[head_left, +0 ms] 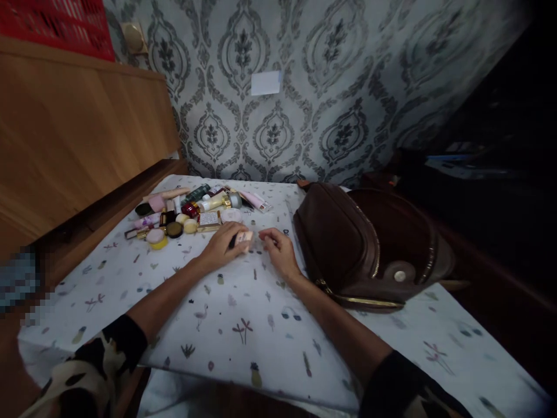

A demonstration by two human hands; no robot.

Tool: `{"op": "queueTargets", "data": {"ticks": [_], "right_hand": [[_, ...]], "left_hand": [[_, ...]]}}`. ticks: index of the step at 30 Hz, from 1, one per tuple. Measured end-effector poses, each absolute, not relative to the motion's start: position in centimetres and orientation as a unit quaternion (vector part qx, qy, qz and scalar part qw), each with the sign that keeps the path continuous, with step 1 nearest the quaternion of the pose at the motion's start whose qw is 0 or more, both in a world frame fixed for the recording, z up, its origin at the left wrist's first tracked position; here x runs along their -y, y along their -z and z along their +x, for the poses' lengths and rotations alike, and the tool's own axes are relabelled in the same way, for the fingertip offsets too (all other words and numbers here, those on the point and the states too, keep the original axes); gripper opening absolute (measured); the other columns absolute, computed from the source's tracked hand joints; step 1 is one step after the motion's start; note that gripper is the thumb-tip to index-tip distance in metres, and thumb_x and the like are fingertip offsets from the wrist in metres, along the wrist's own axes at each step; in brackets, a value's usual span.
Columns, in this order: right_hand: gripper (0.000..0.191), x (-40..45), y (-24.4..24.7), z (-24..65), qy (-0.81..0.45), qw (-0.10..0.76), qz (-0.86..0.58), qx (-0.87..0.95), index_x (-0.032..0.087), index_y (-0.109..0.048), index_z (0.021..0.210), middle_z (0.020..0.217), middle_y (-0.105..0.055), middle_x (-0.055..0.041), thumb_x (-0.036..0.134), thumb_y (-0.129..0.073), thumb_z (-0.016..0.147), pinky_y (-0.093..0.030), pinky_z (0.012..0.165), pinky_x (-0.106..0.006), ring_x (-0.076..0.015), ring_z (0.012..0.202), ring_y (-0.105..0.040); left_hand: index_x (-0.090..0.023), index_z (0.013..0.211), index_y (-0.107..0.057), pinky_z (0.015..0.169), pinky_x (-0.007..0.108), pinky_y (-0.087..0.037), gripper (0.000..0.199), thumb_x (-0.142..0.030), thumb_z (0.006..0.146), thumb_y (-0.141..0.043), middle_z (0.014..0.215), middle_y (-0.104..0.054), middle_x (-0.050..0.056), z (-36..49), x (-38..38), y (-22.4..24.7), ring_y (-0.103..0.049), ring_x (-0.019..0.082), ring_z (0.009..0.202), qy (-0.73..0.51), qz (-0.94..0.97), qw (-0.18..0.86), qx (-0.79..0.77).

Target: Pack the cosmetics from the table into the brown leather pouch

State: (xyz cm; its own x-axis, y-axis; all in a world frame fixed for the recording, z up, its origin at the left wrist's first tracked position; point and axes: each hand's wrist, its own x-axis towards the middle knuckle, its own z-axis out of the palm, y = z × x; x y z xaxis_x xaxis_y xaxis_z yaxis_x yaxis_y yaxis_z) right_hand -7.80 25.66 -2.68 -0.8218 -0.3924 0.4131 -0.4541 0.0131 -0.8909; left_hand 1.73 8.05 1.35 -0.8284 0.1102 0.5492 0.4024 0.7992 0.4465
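Note:
My left hand [225, 246] is closed around a small peach-coloured cosmetic bottle [244, 238] with a dark end, held just above the patterned tablecloth. Its label is too small to read. Close by on the right, my right hand [279, 251] is half curled, index finger and thumb slightly apart and pointing at the bottle without touching it. I see nothing held in it. Behind my left hand lies a cluster of cosmetics: a yellow-based jar [156, 238], a dark round jar [174, 230], a glittery compact [209, 219] and a pink tube [256, 200].
A brown leather bag [339, 244] lies unzipped right of my right hand, its gold zips showing. The white patterned tablecloth [217, 348] covers the table. A wooden cabinet [82, 122] with a red basket [56, 26] on top borders the left. The patterned wall [274, 133] stands behind.

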Motion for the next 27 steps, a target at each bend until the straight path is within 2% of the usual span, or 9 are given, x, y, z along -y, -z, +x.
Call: {"op": "queueTargets", "data": {"ticks": [4,10,13,19,23,27], "right_hand": [[0.029,-26.4,2.2,-6.7,-0.633,0.011,0.3,0.714,0.018,-0.066,0.099,0.094,-0.071,-0.0077,0.038,-0.049,0.088,-0.054,0.069,-0.031,-0.0228,0.092,-0.067],[0.036,-26.8,1.0,-4.5,-0.517,0.021,0.421,0.745,0.019,-0.064,0.117,0.115,-0.069,-0.0098,0.043,-0.048,0.096,-0.051,0.092,-0.039,-0.0231,0.107,-0.064],[0.044,-27.0,0.9,-3.9,-0.459,0.026,0.455,0.763,0.019,-0.06,0.127,0.123,-0.067,-0.0113,0.049,-0.054,0.094,-0.048,0.099,-0.043,-0.026,0.113,-0.06],[0.06,-26.8,1.0,-3.8,-0.379,0.039,0.462,0.801,0.019,-0.055,0.136,0.123,-0.066,-0.0133,0.05,-0.067,0.086,-0.048,0.097,-0.047,-0.0299,0.112,-0.059],[0.059,-26.7,0.9,-3.8,-0.374,0.036,0.476,0.795,0.02,-0.055,0.135,0.124,-0.066,-0.0127,0.047,-0.07,0.085,-0.048,0.096,-0.046,-0.0297,0.111,-0.059],[0.057,-26.6,0.6,-3.5,-0.378,0.025,0.469,0.798,0.017,-0.055,0.133,0.124,-0.065,-0.0132,0.039,-0.073,0.084,-0.047,0.095,-0.045,-0.0287,0.109,-0.06]], "left_hand": [[-0.019,0.104,-0.062,0.092,0.039,-0.048,0.03,-0.043,0.097,-0.045,0.103,-0.066,0.009,2.5,-7.9,-1.8,-0.061,0.024,0.101,0.327,-0.098,0.274,0.899],[-0.019,0.108,-0.063,0.087,0.035,-0.049,0.035,-0.046,0.098,-0.043,0.104,-0.07,0.007,2.7,-7.7,-1.4,-0.064,0.022,0.096,0.343,-0.102,0.189,0.914],[-0.019,0.109,-0.062,0.086,0.034,-0.049,0.037,-0.047,0.099,-0.041,0.103,-0.07,0.006,2.7,-8.1,-1.3,-0.065,0.022,0.094,0.345,-0.089,0.196,0.914],[-0.018,0.115,-0.06,0.089,0.033,-0.049,0.039,-0.043,0.102,-0.033,0.108,-0.07,0.007,2.9,-8.8,-1.0,-0.065,0.02,0.097,0.355,-0.064,0.216,0.907],[-0.018,0.118,-0.06,0.093,0.034,-0.047,0.039,-0.043,0.102,-0.034,0.112,-0.07,0.008,3.0,-8.9,-0.8,-0.064,0.021,0.102,0.348,-0.078,0.219,0.908],[-0.017,0.118,-0.06,0.088,0.033,-0.048,0.042,-0.046,0.102,-0.033,0.107,-0.07,0.007,3.0,-8.9,-0.8,-0.065,0.021,0.095,0.365,-0.074,0.21,0.904]]}}
